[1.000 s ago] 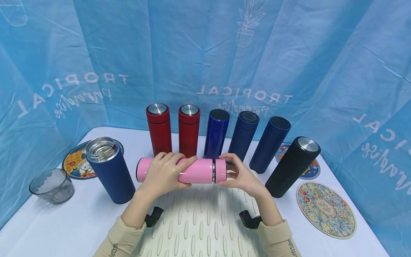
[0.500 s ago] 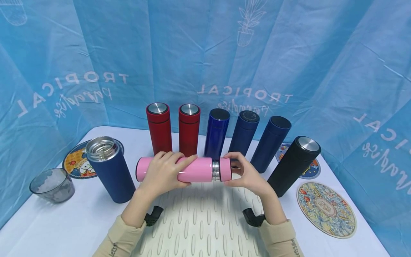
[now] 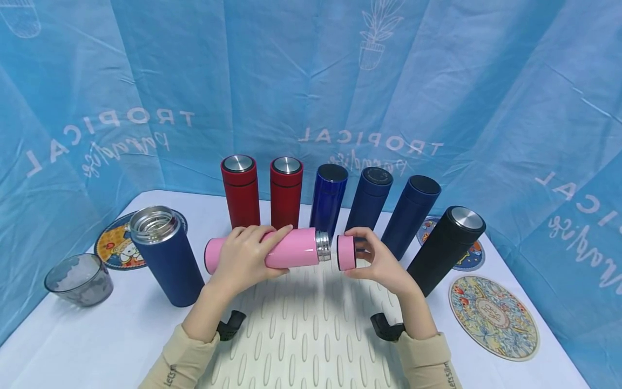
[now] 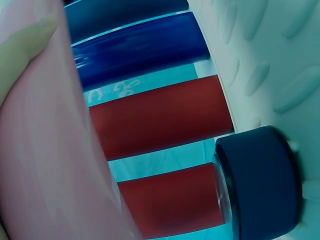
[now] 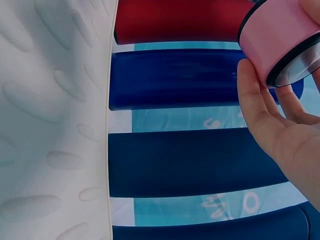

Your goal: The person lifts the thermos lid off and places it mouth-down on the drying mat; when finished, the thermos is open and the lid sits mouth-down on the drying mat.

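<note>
The left hand (image 3: 244, 254) clasps the pink bottle (image 3: 295, 249) in curled fingers above the white mat (image 3: 301, 329); its steel neck (image 3: 323, 246) is now bare. The cap (image 3: 346, 253) has just come free, pinched by the right hand (image 3: 384, 266); unscrewing looks finished.

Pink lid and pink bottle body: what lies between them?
In the head view, the silver neck juts from the pink bottle body, then a narrow bare gap reaches the pink lid.
</note>
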The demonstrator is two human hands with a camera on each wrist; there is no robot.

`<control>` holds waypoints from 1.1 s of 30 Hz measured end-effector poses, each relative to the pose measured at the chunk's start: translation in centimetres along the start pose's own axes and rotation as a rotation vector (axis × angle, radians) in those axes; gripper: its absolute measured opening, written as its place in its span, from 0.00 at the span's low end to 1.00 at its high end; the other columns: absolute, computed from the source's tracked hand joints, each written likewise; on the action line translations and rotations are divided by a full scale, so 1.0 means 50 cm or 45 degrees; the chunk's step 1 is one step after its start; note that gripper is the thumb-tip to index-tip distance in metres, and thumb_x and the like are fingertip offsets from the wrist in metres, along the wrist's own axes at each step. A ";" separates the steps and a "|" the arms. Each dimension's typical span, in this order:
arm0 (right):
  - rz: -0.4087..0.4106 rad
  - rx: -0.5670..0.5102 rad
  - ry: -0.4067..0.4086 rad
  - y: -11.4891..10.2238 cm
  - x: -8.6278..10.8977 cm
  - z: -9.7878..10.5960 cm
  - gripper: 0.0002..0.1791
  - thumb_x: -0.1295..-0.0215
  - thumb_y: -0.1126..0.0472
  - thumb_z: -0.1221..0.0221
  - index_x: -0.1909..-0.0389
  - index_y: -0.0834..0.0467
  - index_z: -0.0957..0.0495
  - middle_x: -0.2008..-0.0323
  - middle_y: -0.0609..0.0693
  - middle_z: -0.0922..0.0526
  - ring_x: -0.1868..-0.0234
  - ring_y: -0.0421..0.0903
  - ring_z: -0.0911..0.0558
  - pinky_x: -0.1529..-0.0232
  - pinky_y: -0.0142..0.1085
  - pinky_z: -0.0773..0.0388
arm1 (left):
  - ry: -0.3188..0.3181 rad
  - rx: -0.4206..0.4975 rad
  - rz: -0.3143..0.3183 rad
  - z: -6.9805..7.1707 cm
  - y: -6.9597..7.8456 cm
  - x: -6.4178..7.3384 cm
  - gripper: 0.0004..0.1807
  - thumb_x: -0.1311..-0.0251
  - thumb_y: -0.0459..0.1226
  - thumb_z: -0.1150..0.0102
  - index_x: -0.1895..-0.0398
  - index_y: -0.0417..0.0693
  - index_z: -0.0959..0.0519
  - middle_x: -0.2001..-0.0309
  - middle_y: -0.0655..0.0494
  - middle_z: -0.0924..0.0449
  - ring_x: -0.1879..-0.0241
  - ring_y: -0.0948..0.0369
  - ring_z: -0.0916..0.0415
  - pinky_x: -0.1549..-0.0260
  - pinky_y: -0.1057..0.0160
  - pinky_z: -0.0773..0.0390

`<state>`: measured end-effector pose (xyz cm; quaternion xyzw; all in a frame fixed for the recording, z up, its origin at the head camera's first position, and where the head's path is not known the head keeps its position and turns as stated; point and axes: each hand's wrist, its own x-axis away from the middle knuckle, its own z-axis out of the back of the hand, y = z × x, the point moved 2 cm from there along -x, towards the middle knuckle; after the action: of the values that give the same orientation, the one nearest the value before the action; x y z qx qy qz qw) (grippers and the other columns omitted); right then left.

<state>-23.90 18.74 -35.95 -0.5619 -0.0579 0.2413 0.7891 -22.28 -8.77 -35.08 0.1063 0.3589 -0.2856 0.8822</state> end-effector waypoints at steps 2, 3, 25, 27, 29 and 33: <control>0.005 0.000 0.002 0.000 0.000 0.000 0.39 0.56 0.69 0.32 0.42 0.53 0.39 0.42 0.52 0.36 0.45 0.54 0.32 0.44 0.49 0.32 | 0.048 0.016 0.063 0.000 -0.005 -0.001 0.48 0.76 0.53 0.23 0.41 0.56 0.28 0.58 0.49 0.22 0.59 0.52 0.24 0.61 0.50 0.26; 0.009 -0.003 0.001 0.000 0.000 0.001 0.39 0.56 0.69 0.32 0.42 0.53 0.39 0.42 0.53 0.36 0.45 0.54 0.32 0.44 0.49 0.32 | 0.081 0.025 0.100 -0.001 -0.007 -0.001 0.50 0.76 0.53 0.22 0.39 0.55 0.30 0.58 0.48 0.22 0.58 0.51 0.24 0.61 0.49 0.26; 0.004 0.005 -0.007 -0.005 -0.002 -0.003 0.38 0.56 0.68 0.32 0.42 0.54 0.38 0.43 0.53 0.35 0.46 0.53 0.31 0.46 0.46 0.30 | 0.753 0.531 1.112 -0.014 -0.076 0.013 0.45 0.58 0.43 0.28 0.35 0.50 0.41 0.40 0.48 0.36 0.39 0.54 0.42 0.41 0.47 0.46; 0.001 0.006 -0.006 -0.004 -0.002 -0.003 0.38 0.56 0.68 0.32 0.42 0.53 0.38 0.43 0.53 0.35 0.46 0.53 0.31 0.46 0.47 0.30 | 0.773 0.539 1.139 -0.017 -0.080 0.014 0.46 0.57 0.44 0.28 0.35 0.51 0.42 0.39 0.49 0.37 0.38 0.56 0.45 0.39 0.49 0.48; 0.001 0.010 -0.004 -0.004 -0.002 -0.003 0.39 0.56 0.68 0.32 0.42 0.54 0.38 0.43 0.54 0.34 0.46 0.54 0.31 0.47 0.47 0.30 | 0.796 0.553 1.170 -0.021 -0.084 0.015 0.46 0.57 0.45 0.28 0.34 0.51 0.42 0.38 0.50 0.38 0.37 0.57 0.46 0.38 0.50 0.49; 0.003 0.011 -0.008 -0.005 -0.001 -0.004 0.39 0.56 0.69 0.32 0.42 0.55 0.39 0.43 0.54 0.34 0.46 0.54 0.31 0.46 0.46 0.30 | 0.814 0.594 1.246 -0.033 -0.094 0.018 0.46 0.56 0.45 0.28 0.34 0.52 0.43 0.37 0.52 0.39 0.37 0.58 0.46 0.38 0.51 0.48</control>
<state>-23.80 18.47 -35.79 -0.5579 -0.0586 0.2442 0.7910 -25.41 -12.32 -36.81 0.5280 0.4429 0.1266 0.7135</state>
